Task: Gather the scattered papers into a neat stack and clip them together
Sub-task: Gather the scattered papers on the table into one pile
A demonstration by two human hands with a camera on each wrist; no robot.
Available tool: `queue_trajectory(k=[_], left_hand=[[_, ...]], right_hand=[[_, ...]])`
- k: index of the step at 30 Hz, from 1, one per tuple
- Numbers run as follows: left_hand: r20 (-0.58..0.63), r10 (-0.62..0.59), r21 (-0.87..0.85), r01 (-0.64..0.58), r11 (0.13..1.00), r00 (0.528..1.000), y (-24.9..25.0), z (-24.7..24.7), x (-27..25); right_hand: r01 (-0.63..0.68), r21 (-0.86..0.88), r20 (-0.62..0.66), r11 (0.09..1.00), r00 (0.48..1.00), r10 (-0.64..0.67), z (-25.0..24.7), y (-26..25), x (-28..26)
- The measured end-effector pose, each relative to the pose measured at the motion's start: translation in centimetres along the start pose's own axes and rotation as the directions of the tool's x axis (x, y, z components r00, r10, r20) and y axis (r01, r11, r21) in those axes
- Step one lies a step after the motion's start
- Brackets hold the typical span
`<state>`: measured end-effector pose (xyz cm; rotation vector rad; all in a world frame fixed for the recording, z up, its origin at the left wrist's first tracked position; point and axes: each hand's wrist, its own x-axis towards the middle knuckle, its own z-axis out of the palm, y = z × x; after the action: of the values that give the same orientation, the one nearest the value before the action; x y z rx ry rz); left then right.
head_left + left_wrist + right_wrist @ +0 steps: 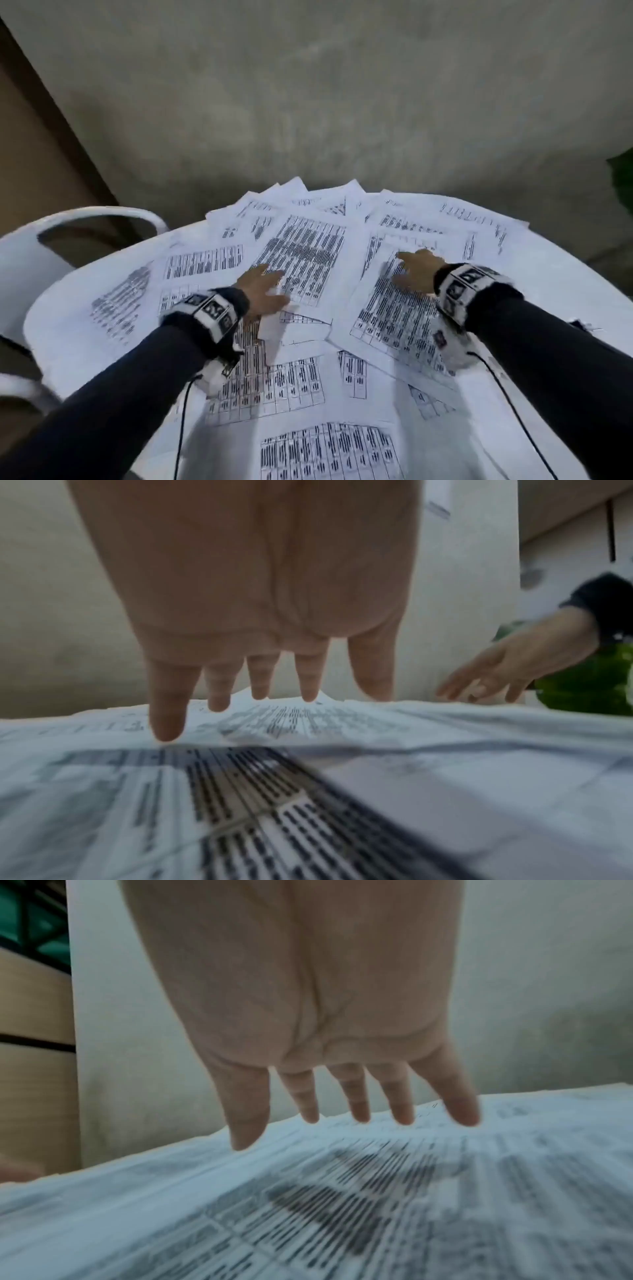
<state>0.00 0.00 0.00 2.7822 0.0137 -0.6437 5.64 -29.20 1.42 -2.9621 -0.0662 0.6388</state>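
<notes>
I'm spreading my L hand (262, 291) flat, fingers straight, on a printed sheet near the middle. My R hand (416, 270) is lying splayed on another sheet just to the right, holding nothing. The papers (308, 383) are sitting scattered & overlapping all over the white table (561, 274), w/ a white chair (30, 253) standing at its left.

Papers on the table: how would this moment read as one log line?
stage: gathering | papers: scattered | left hand: open, on sheet | right hand: open, over sheet | clip: unseen
</notes>
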Motion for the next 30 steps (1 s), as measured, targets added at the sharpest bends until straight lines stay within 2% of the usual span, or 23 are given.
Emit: queue_trajectory(k=[3, 6, 8, 10, 11, 13, 14, 16, 18, 19, 21, 23, 25, 26, 27, 29, 30], left_hand=[[0.047, -0.007, 0.198, -0.002, 0.980, 0.999, 0.3, 1.6, 2.7], [0.143, 0.025, 0.303, -0.067, 0.951, 0.989, 1.2, 2.4, 2.6], [0.204, 0.071, 0.322, -0.135, 0.937, 0.976, 2.1, 2.8, 1.0], [0.226, 0.107, 0.249, -0.163, 0.955, 0.968, 2.9, 2.6, -0.9], [0.191, 0.122, 0.203, -0.161, 0.966, 0.974, 3.0, 2.4, -2.0], [0.049, 0.135, 0.109, -0.140, 0.984, 0.990, 2.5, 1.2, -3.2], [-0.017, 0.118, 0.090, -0.116, 0.989, 0.993, 1.9, 0.7, -3.1], [-0.047, 0.040, 0.095, -0.036, 0.995, 0.998, 1.0, 0.5, -3.4], [0.017, -0.039, 0.099, 0.038, 0.994, 0.999, 0.3, 1.6, -3.4], [0.028, -0.068, 0.089, 0.066, 0.994, 0.997, 0.3, 2.4, -3.4], [0.035, -0.109, 0.124, 0.104, 0.987, 0.993, 1.3, 3.5, -3.9], [0.132, -0.127, 0.133, 0.109, 0.985, 0.983, 3.0, 3.6, -4.6], [0.186, -0.108, 0.043, 0.102, 0.994, 0.977, 4.0, 2.7, -5.1], [0.160, -0.112, -0.037, 0.119, 0.992, 0.981, 4.0, 2.3, -5.1], [0.124, -0.123, -0.102, 0.136, 0.985, 0.985, 3.9, 2.0, -5.4], [0.010, -0.150, -0.227, 0.149, 0.962, 0.989, 3.1, 1.7, -5.6], [-0.034, -0.176, -0.238, 0.163, 0.957, 0.984, 2.6, 1.7, -5.5]], right_hand=[[-0.010, -0.067, 0.023, 0.998, 1.000, 0.011, 2.3, -2.4, 2.2], [0.113, -0.126, 0.032, 0.986, 0.993, -0.110, 3.6, -4.8, 1.7], [0.174, -0.088, 0.040, 0.981, 0.984, -0.172, 4.0, -5.7, 0.4], [0.195, -0.009, -0.024, 0.981, 0.981, -0.195, 3.4, -5.8, -1.1], [0.211, 0.027, -0.093, 0.977, 0.974, -0.208, 3.0, -5.4, -2.1], [0.194, 0.081, -0.239, 0.978, 0.956, -0.170, 2.3, -3.5, -3.1], [0.146, 0.067, -0.252, 0.987, 0.959, -0.125, 2.2, -2.2, -3.2], [0.022, -0.027, -0.165, 0.999, 0.986, -0.026, 2.5, 0.1, -3.8], [-0.025, -0.063, -0.048, 0.998, 0.999, 0.022, 3.3, 1.3, -4.5], [-0.008, -0.008, -0.011, 1.000, 1.000, 0.007, 3.6, 1.5, -4.9], [0.026, 0.216, 0.017, 0.976, 0.999, -0.030, 3.8, 0.9, -5.7], [0.003, 0.489, 0.069, 0.872, 0.997, -0.041, 3.6, -0.2, -6.7], [0.016, 0.589, 0.133, 0.808, 0.984, -0.116, 3.2, -0.8, -6.9], [0.023, 0.606, 0.125, 0.795, 0.984, -0.124, 3.1, -0.8, -6.4], [0.034, 0.593, 0.066, 0.805, 0.994, -0.091, 3.1, -0.7, -5.8], [0.026, 0.434, -0.102, 0.901, 0.995, 0.020, 3.4, -0.2, -4.3], [-0.001, 0.325, -0.136, 0.946, 0.990, 0.047, 3.6, -0.1, -3.9]])
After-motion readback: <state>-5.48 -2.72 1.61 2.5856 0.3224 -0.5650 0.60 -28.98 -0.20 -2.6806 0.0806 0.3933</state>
